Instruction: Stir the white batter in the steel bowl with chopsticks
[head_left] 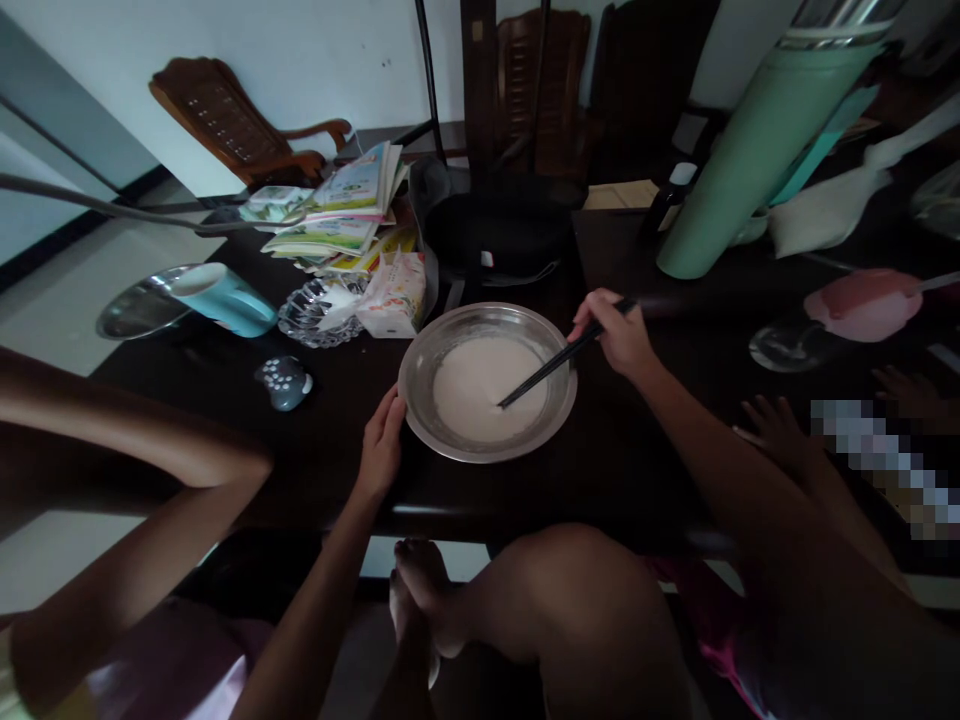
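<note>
A wide metal bowl (416,400) stands on the dark table in front of me, with a pale, milky batter (480,385) in it. My left hand (382,440) grips the bowl's left rim, its thumb on the near side and the fingers partly hidden behind the edge. Dark chopsticks (559,362) are held in my right hand (616,330) above the right rim. They slant down to the left, and their tips dip into the batter near the middle.
Left of the bowl are a tissue pack (397,300), a glass dish (311,315), a blue mug (225,298) and a small grey object (283,383). A tall green flask (765,150) stands back right. One person's arm (142,430) is at left; another person's hand (780,430) rests at right.
</note>
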